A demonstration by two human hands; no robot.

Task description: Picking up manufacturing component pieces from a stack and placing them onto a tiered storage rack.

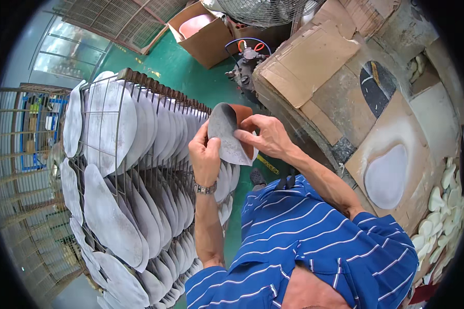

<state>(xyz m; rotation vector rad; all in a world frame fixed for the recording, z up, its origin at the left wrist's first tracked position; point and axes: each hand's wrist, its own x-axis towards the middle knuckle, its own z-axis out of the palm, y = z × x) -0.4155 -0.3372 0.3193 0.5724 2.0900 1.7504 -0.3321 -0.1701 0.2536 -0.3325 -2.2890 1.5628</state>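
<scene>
In front of my chest is a curled, sole-shaped sheet point(224, 126), mottled grey on one face with an orange-brown part showing behind it. My left hand point(206, 157) grips its left edge, the thumb lying on the grey face. At its right side, the bent fingers of my right hand point(265, 135) pinch the sheet near the orange-brown part; the fingertips are partly hidden. Just left of my hands stands a wire rack point(157, 85), where several rows of whitish-grey sole-shaped sheets point(111, 121) are packed close together, one tier above another.
A worktable on the right is covered with cardboard point(314, 64). A white-coated sole shape point(386, 177), a black oval piece point(377, 88) and a pile of cream pieces point(438, 216) lie there. Beyond are a cardboard box point(206, 46), a fan point(263, 11) and a hose-fitted device point(248, 67).
</scene>
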